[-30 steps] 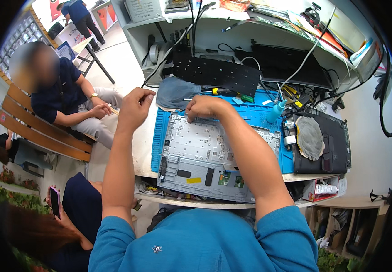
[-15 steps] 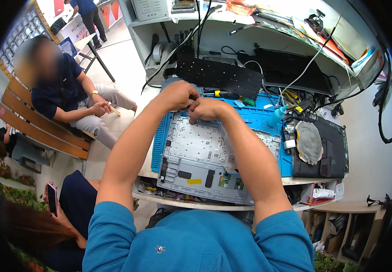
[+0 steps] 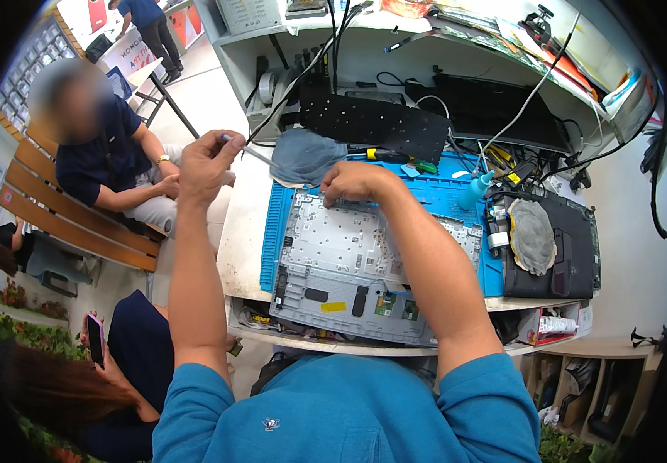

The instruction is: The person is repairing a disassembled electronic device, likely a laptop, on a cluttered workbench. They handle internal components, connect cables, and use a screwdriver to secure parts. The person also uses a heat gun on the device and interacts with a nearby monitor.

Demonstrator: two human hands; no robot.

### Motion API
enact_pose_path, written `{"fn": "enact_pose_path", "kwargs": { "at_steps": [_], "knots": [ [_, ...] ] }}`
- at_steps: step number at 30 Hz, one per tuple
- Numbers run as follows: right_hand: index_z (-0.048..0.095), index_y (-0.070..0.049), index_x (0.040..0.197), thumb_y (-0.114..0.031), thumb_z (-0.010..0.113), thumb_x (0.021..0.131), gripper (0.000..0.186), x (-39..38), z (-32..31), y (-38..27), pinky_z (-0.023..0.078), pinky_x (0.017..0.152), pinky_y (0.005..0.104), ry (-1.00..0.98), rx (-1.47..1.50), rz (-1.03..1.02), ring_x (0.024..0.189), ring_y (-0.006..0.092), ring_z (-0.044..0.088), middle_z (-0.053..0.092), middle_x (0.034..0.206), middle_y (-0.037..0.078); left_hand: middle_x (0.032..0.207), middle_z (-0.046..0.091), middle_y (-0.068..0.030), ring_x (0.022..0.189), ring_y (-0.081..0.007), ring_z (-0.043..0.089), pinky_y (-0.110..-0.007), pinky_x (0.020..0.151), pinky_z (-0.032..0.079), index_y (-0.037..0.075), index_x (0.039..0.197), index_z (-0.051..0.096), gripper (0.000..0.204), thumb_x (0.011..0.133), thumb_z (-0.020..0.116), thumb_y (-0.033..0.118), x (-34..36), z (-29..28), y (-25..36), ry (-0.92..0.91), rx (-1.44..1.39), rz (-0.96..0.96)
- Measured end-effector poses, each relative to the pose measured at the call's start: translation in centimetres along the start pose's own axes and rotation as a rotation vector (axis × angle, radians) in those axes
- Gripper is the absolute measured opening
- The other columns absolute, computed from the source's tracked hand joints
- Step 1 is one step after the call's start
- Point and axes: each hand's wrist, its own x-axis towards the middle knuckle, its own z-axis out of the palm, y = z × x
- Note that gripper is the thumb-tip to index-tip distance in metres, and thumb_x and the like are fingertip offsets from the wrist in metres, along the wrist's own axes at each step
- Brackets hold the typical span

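Left hand (image 3: 206, 168): mine, drawn outward from the right, fingers closed on slim tool (image 3: 261, 157). Right hand (image 3: 351, 182): fingers bunched; I cannot tell on what. Chassis (image 3: 326, 241): beneath and nearer me, on mat (image 3: 274, 239), now attended by that hand alone.

A: From where is the view taken?
B: From the head, by the left of two side-by-side fisheyes; angled down and forward over the blue shirt (image 3: 310, 409).
A: How near?
B: Close; worktop (image 3: 241, 262) placed near the middle, left hand (image 3: 205, 166) and right hand (image 3: 353, 184) fully framed.
A: And how wide?
B: Very. Shelf (image 3: 380, 29) caught along the top, floor (image 3: 197, 91) at upper left, straight edges bent toward the dark rim.
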Motion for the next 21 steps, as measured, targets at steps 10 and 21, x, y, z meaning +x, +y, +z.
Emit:
{"fn": "enact_pose_path", "kwargs": {
  "at_steps": [10,21],
  "knots": [
    [0.082,-0.008,0.092,-0.021,0.081,0.073,0.023,0.0,0.0,-0.1,0.048,0.077,0.0342,0.017,0.040,0.008,0.080,0.0179,0.064,0.074,0.084,0.005,0.084,0.075,-0.0040,0.078,-0.0092,0.067,-0.025,0.072,0.054,-0.003,0.101,0.075,0.021,0.102,0.073,0.018,-5.0,1.6,-3.5,-0.197,0.239,-0.075],
    [0.084,-0.008,0.097,-0.020,0.082,0.070,0.030,0.0,0.0,-0.2,0.053,0.084,0.0373,-0.014,0.042,0.048,0.088,0.0236,0.070,0.079,0.096,0.009,0.096,0.077,-0.0089,0.092,-0.0137,0.072,-0.028,0.083,0.056,-0.002,0.108,0.068,0.022,0.103,0.073,0.019,-6.3,8.0,-2.4,-0.202,0.101,0.074]
  ]
}}
